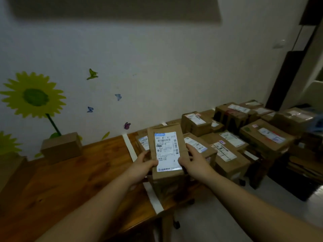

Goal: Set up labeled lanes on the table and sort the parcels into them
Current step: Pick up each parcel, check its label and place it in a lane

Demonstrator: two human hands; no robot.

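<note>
By the wall, 9 o'clock of the held parcel, a lone box sits on the table. Tape strip runs across the tabletop. L hand grips the parcel at its 8 o'clock edge, thumb on front, fingers curled behind. R hand grips the 4 o'clock edge, thumb on the label. Parcel is label-up, prob. lifted clear of the table. Box pile at 3 o'clock.

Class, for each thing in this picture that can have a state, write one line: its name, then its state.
held parcel, lifted, closed, label towards the camera
left hand, gripping its left edge
right hand, gripping its right edge
lone box, closed, resting on the table
tape strip, stuck flat across the table
parcel pile, closed, labels upward
</note>
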